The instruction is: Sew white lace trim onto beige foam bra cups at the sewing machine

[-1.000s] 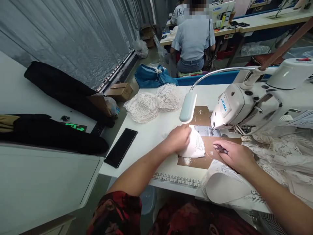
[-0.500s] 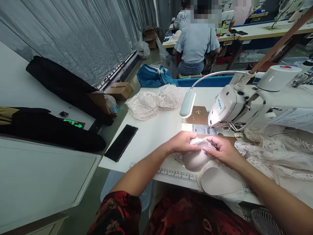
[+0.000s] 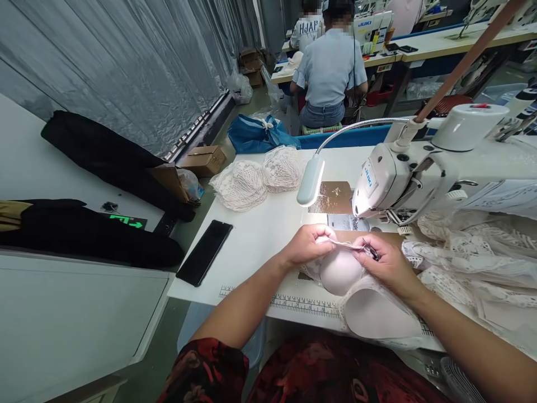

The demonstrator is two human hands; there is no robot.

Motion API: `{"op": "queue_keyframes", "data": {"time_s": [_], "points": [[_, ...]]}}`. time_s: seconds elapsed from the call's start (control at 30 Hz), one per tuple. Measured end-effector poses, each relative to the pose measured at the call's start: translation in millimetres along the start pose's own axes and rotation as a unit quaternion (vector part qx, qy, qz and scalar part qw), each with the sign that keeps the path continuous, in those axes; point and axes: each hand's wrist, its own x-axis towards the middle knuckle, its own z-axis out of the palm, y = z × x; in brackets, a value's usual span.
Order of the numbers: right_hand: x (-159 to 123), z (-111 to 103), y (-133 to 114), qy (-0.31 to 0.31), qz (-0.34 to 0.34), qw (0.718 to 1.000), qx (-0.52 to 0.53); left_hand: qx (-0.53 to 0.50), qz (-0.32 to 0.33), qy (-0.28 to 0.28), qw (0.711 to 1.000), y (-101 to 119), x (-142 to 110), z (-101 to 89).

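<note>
Two hands share the grip on my remote feed: left hand (image 3: 309,244) and right hand (image 3: 385,259) both pinch the rim (image 3: 346,245) of a white cup (image 3: 341,273). That rim runs crosswise between them; the cup bulges just bodyward of the grip. I judge the right hand, also holding a small dark tool (image 3: 371,252), nearer to the sewing machine (image 3: 388,174) beyond.

Between the phone (image 3: 205,253) and our left hand (image 3: 308,244) we can cross the table (image 3: 255,246) toward its far-left corner, where lace cups (image 3: 239,183) stand in the way. A lamp (image 3: 310,180) overhangs our route to the far edge; the sewing machine (image 3: 377,182) and heaped lace (image 3: 465,266) block us to the right.
</note>
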Motion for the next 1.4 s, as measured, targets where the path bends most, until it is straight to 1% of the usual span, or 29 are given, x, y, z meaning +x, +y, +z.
{"op": "queue_keyframes", "data": {"time_s": [0.13,0.27,0.37,0.47,0.57,0.63,0.7,0.8,0.87,0.97,1.13,1.2,1.3,1.33,1.4], "points": [[-3,2,7,0.034,-0.014,0.999,0.014,0.033,0.041,0.002,0.999,-4,0,0.6],[-3,1,8,0.032,-0.084,0.996,0.027,0.072,0.11,-0.009,0.991,-6,-1,0.6],[-2,-1,8,0.028,-0.121,0.992,0.023,0.092,0.134,-0.019,0.986,-6,-2,0.3],[0,-1,7,0.019,-0.12,0.992,0.015,0.115,0.14,-0.022,0.983,-4,-2,-0.6],[2,-1,6,0.003,-0.076,0.997,0.008,0.136,0.146,-0.018,0.98,1,0,-1.5],[2,-2,5,-0.014,-0.033,0.999,0.005,0.132,0.126,-0.022,0.983,3,1,-1.4],[3,-3,3,-0.036,-0.002,0.999,0.003,0.113,0.073,-0.048,0.99,4,2,-0.7],[4,-4,-1,-0.08,0.019,0.997,0.003,0.082,-0.009,-0.091,0.992,2,3,1.4],[4,-5,-3,-0.099,0.027,0.995,0.006,0.063,-0.039,-0.092,0.993,0,4,3.4],[6,-6,-6,-0.104,0.031,0.994,0.01,0.053,-0.067,-0.08,0.993,-1,4,7.3],[7,-4,-5,-0.097,0.022,0.995,0.019,0.037,-0.095,-0.093,0.99,0,4,11.2],[7,-5,-3,-0.079,0.036,0.996,0.03,0.026,-0.102,-0.097,0.99,0,5,10.5],[7,-10,3,-0.046,0.076,0.994,0.066,0.005,-0.105,-0.112,0.988,2,5,7.8],[7,-12,5,-0.047,0.085,0.992,0.081,-0.004,-0.107,-0.117,0.987,2,5,6.8],[7,-17,9,-0.069,0.093,0.988,0.105,-0.02,-0.114,-0.122,0.986,4,4,5.2]]}}
